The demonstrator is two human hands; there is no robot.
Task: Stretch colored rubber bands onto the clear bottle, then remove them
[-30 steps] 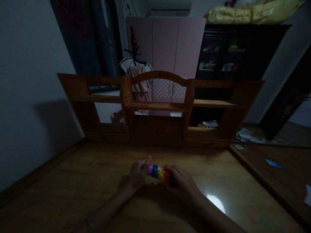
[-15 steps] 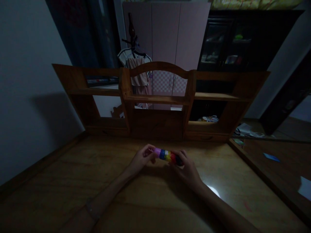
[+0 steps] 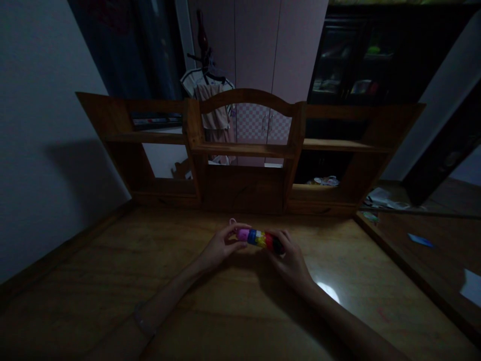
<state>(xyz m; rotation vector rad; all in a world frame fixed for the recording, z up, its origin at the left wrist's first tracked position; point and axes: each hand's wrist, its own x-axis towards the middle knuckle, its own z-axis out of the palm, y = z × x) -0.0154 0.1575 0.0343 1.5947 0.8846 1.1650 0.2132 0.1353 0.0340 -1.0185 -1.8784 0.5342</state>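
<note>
Between my two hands, just above the desk [image 3: 225, 311], a short multicoloured tube [image 3: 260, 239] lies nearly level. Its bands run from pink at the left through blue, white and yellow to red and a black right end. A small pink loop [image 3: 233, 221] sticks up at the pink end. My left hand [image 3: 224, 244] is closed on that end with thumb and fingertips. Around the red and black end my right hand [image 3: 288, 256] is wrapped, hiding part of it. The tube's exact kind is unclear in the dim light.
A wooden shelf unit [image 3: 244, 150] spans the desk's back edge. At left rises a white wall [image 3: 45, 200]. To the right, beyond a raised edge, a lower brown surface holds a blue card [image 3: 420, 240] and white paper [image 3: 471, 287]. Light glares beside my right forearm.
My left fingers have shifted on the pink end, and the pink loop now shows upright above them. My right hand keeps its grip. The view has tilted slightly downward.
</note>
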